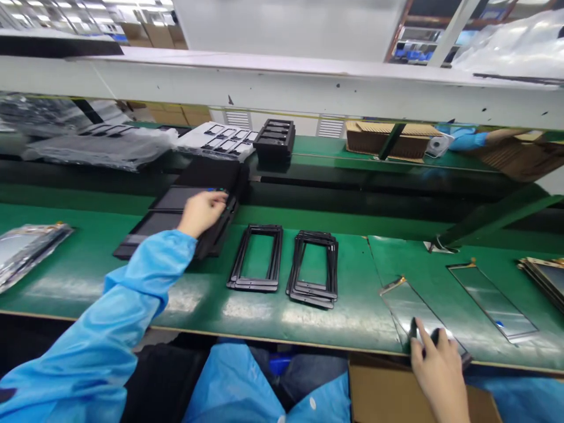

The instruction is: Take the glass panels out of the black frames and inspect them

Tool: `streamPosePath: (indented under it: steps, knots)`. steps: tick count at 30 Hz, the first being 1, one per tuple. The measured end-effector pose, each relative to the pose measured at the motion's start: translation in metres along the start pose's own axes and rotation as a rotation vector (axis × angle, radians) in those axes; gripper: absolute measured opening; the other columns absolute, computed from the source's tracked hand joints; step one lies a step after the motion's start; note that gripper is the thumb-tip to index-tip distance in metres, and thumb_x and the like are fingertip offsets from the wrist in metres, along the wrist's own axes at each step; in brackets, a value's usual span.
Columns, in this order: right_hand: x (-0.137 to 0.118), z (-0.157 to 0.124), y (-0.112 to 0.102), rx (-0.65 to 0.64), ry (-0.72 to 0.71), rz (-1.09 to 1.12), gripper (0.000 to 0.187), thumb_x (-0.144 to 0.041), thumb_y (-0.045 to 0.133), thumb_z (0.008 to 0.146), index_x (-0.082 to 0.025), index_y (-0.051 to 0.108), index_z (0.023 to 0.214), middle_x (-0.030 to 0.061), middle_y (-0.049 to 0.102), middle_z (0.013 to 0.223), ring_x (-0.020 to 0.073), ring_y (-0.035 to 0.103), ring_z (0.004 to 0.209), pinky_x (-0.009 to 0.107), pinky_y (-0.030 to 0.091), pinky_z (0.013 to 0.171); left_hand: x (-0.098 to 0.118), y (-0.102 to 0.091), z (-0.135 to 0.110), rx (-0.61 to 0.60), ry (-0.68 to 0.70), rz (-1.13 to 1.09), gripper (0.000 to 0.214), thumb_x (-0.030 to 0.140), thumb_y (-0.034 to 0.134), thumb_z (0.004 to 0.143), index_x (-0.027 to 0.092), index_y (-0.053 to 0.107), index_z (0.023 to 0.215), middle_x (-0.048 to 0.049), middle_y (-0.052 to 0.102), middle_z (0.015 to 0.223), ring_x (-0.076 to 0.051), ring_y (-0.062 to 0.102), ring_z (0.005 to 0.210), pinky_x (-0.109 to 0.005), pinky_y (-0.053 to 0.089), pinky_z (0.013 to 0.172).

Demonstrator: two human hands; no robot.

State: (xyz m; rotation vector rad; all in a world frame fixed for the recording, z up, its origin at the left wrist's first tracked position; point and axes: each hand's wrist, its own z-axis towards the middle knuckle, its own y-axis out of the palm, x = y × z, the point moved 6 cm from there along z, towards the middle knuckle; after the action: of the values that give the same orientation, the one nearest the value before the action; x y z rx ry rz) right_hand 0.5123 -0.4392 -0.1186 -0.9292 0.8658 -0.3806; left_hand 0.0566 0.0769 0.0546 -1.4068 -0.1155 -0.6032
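My left hand (203, 212), in a blue sleeve, reaches over a stack of black trays (205, 173). Its fingers are pinched at the right end of a dark screen panel (170, 198) lying there; whatever is between the fingertips is hidden. At the right, my right hand (436, 361) wears dark finger covers and grips the near part of a clear glass panel (412, 299) at the table's front edge. The panel's far end has a small orange tab. A second glass panel (491, 299) with a blue sticker lies to its right.
Two piles of black frames, a left pile (233, 276) and a right pile (332, 276), lie mid-table. Wrapped panels (30, 249) are at far left, more panels (546, 279) at far right. A white shelf beam (282, 88) crosses above; a green post (497, 217) slants down. Someone's blue sleeve (462, 138) shows behind.
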Motion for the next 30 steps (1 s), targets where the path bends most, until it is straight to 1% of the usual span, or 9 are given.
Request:
streamPosePath:
  steps: [2,4,7,10,13,16,19,23,30]
  knots:
    - [-0.012,-0.029,0.003,-0.063,-0.072,0.027,0.043,-0.049,0.057,0.085,-0.028,0.081,0.114,0.0279,0.064,0.139,0.056,0.051,0.143,0.076,0.043,0.112,0.021,0.047,-0.007,-0.17,0.027,0.041,0.038,0.05,0.067,0.102,0.015,0.077,0.111,-0.007,0.079,0.113,-0.025,0.074,0.111,-0.044,0.057,0.097]
    - [-0.021,-0.054,0.003,-0.095,-0.117,0.079,0.049,-0.053,0.063,0.085,-0.03,0.076,0.127,0.0235,0.059,0.152,0.0542,0.044,0.15,0.076,0.038,0.119,0.034,0.083,-0.012,-0.283,0.011,0.079,0.031,0.039,0.073,0.101,0.016,0.072,0.121,-0.0106,0.074,0.124,-0.026,0.072,0.109,-0.049,0.06,0.097]
    - [-0.03,-0.079,-0.004,-0.138,-0.168,0.153,0.051,-0.054,0.071,0.084,-0.038,0.073,0.132,0.0141,0.063,0.153,0.0494,0.049,0.147,0.074,0.039,0.122,0.039,0.107,-0.013,-0.373,-0.037,0.09,0.033,0.034,0.071,0.102,0.016,0.068,0.13,-0.0117,0.069,0.132,-0.028,0.07,0.114,-0.049,0.061,0.097]
    - [-0.034,-0.086,-0.024,-0.134,-0.153,0.178,0.035,-0.047,0.061,0.09,-0.048,0.078,0.121,0.0055,0.076,0.136,0.0435,0.068,0.129,0.07,0.053,0.111,0.036,0.099,-0.007,-0.414,-0.071,0.024,0.031,0.035,0.071,0.102,0.016,0.069,0.126,-0.0105,0.072,0.125,-0.025,0.072,0.107,-0.047,0.062,0.093]
    - [-0.044,-0.079,-0.056,0.014,-0.079,0.148,0.026,-0.046,0.063,0.089,-0.056,0.08,0.106,0.0016,0.084,0.114,0.0397,0.081,0.1,0.064,0.064,0.093,0.037,0.077,-0.009,-0.418,-0.079,-0.135,0.034,0.032,0.074,0.096,0.013,0.071,0.124,-0.0069,0.076,0.101,-0.023,0.075,0.087,-0.04,0.064,0.082]
    - [-0.067,-0.07,-0.078,0.229,0.043,0.311,0.032,-0.049,0.079,0.083,-0.048,0.079,0.114,0.0074,0.083,0.093,0.0397,0.081,0.083,0.062,0.066,0.089,0.051,0.05,-0.029,-0.393,-0.041,-0.37,0.051,0.033,0.07,0.09,0.015,0.066,0.138,-0.0052,0.075,0.096,-0.022,0.077,0.085,-0.034,0.066,0.074]
    - [-0.098,-0.065,-0.058,0.157,0.21,0.687,0.065,-0.048,0.089,0.077,-0.031,0.071,0.137,0.0088,0.08,0.09,0.0351,0.079,0.074,0.055,0.07,0.076,0.076,0.03,-0.069,-0.364,0.012,-0.585,0.062,0.042,0.069,0.089,0.022,0.059,0.147,-0.0045,0.073,0.104,-0.022,0.077,0.09,-0.032,0.066,0.073]
    - [-0.155,-0.069,-0.005,-0.163,0.288,1.111,0.069,-0.042,0.091,0.081,-0.025,0.067,0.143,0.0053,0.079,0.093,0.0209,0.073,0.062,0.034,0.065,0.054,0.113,0.033,-0.137,-0.458,0.018,-0.942,0.05,0.037,0.08,0.086,0.022,0.07,0.133,-0.0025,0.07,0.093,-0.018,0.075,0.073,-0.029,0.063,0.067]
    - [-0.199,-0.088,0.027,-0.311,0.346,1.264,0.074,-0.039,0.091,0.081,-0.027,0.063,0.149,0.0026,0.073,0.093,0.0166,0.068,0.061,0.028,0.059,0.05,0.145,0.061,-0.202,-0.506,-0.021,-1.175,0.043,0.026,0.081,0.085,0.022,0.077,0.129,-0.0047,0.074,0.091,-0.019,0.073,0.079,-0.026,0.062,0.067]
